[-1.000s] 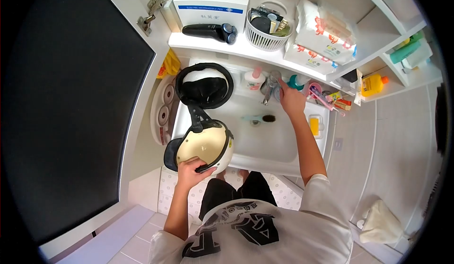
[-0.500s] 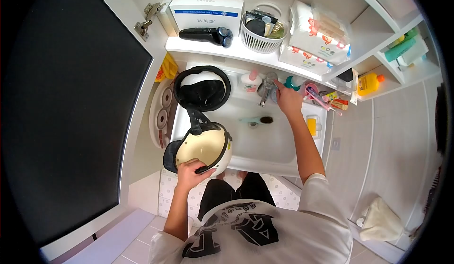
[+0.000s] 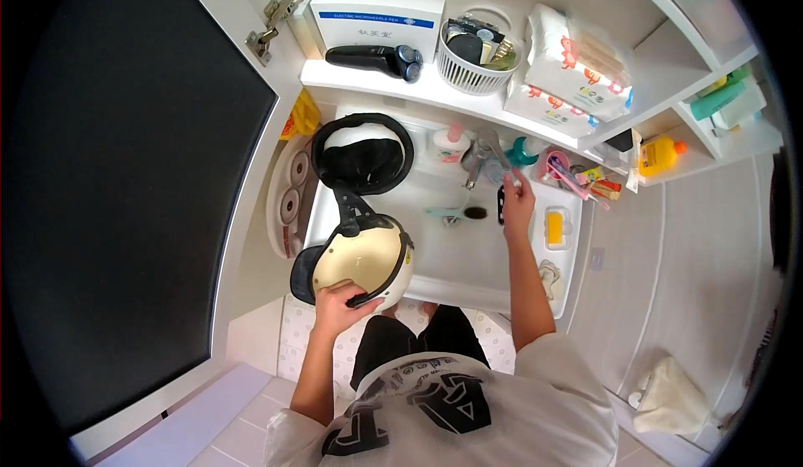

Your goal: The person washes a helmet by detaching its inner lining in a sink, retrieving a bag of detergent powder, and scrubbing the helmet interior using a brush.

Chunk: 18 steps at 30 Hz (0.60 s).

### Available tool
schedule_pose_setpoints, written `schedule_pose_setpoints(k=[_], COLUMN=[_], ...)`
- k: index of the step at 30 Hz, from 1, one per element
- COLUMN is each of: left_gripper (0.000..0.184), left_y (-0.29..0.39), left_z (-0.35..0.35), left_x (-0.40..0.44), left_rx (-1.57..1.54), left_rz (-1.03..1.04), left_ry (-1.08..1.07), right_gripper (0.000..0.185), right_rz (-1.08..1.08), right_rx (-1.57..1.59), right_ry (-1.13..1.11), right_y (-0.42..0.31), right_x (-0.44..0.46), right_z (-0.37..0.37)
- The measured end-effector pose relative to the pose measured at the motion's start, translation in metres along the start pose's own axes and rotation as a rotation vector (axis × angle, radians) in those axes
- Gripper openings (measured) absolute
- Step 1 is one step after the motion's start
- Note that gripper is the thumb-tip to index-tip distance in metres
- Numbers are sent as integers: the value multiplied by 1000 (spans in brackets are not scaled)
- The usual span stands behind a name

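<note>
My left hand [image 3: 340, 306] grips the rim of a cream helmet shell [image 3: 360, 260] at the sink's front left. A black strap joins the shell to the helmet's black padded liner [image 3: 362, 156], which rests at the back left of the sink [image 3: 468, 287]. My right hand [image 3: 519, 204] is just right of and in front of the faucet [image 3: 478, 158], its fingers slightly bent and apart with nothing visible between them. The faucet handle points toward the right. In the basin lies a brush [image 3: 456, 214] with a pale blue handle and dark bristles.
A pump bottle [image 3: 451, 144] stands left of the faucet; a pink cup [image 3: 554, 164] with toothbrushes is to the right. A yellow soap [image 3: 554, 228] sits on the right rim. Above is a shelf [image 3: 401, 87] with a shaver [image 3: 374, 61] and basket [image 3: 478, 69]. A black-panelled door [image 3: 125, 191] fills the left.
My right hand has left the faucet handle and moved toward me. The handle has swung to the right. A black dotted item and a cloth now show beside my right arm. My left hand keeps its grip.
</note>
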<state>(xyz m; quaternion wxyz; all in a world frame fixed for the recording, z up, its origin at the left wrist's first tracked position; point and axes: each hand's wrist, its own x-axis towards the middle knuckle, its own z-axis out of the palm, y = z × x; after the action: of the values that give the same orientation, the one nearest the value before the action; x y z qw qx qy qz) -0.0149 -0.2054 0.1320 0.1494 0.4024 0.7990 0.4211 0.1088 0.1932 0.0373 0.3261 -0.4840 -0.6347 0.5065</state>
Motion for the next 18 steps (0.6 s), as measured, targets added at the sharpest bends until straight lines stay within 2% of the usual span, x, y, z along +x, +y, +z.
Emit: schedule_pose_setpoints(k=[2, 4, 5, 8, 9, 12, 15, 18], left_gripper=[24, 24, 24, 24, 23, 23, 23, 24], left_y=[0, -1, -2, 3, 4, 6, 7, 5], left_z=[1, 0, 0, -2, -1, -1, -4, -3], left_x=[0, 2, 4, 6, 6, 7, 8, 7], left_rx=[6, -2, -4, -9, -6, -2, -10, -19], left_rz=[4, 27, 39, -18, -12, -8, -36, -40], left_ry=[-3, -4, -1, -20, -18, -29, -46, -41], right_gripper=[34, 22, 20, 16, 10, 6, 6, 11], right_rz=[447, 824, 718, 787, 860, 960, 980, 1055], right_rx=[372, 620, 629, 668, 824, 944, 971, 1123], right_ry=[25, -238, -334, -331, -270, -189, -314, -338], right_y=[32, 58, 83, 94, 93, 77, 105, 123], right_x=[-15, -29, -32, -40, -37, -37, -27, -21], right_z=[2, 2, 10, 33, 44, 53, 64, 67])
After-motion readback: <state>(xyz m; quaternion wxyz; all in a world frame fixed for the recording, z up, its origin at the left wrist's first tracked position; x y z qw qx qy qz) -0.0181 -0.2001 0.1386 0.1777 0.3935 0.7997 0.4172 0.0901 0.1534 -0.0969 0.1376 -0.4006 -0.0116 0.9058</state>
